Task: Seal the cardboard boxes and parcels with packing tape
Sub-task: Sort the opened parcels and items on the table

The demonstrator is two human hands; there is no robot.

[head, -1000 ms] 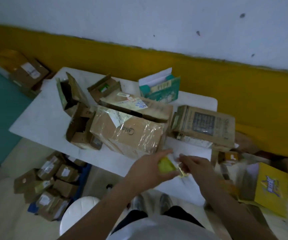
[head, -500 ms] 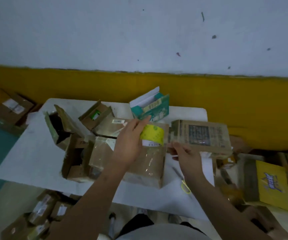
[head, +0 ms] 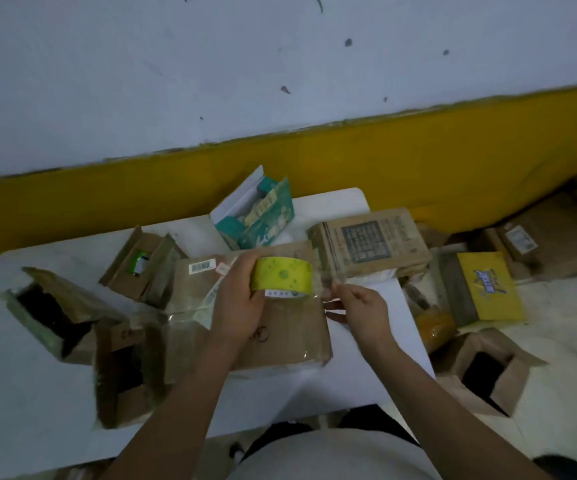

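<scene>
Grip of the left hand [head: 237, 306] still wraps the yellow tape roll [head: 282, 278] mid-frame; the right hand [head: 363, 310], risen, now pinches its clear end [head: 325, 280].

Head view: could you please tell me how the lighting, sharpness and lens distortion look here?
Head view: dim, flat light with no hard shadows; the open box at left is smeared; the tape roll is sharper; the yellow wall band runs tilted, slightly bowed.
</scene>
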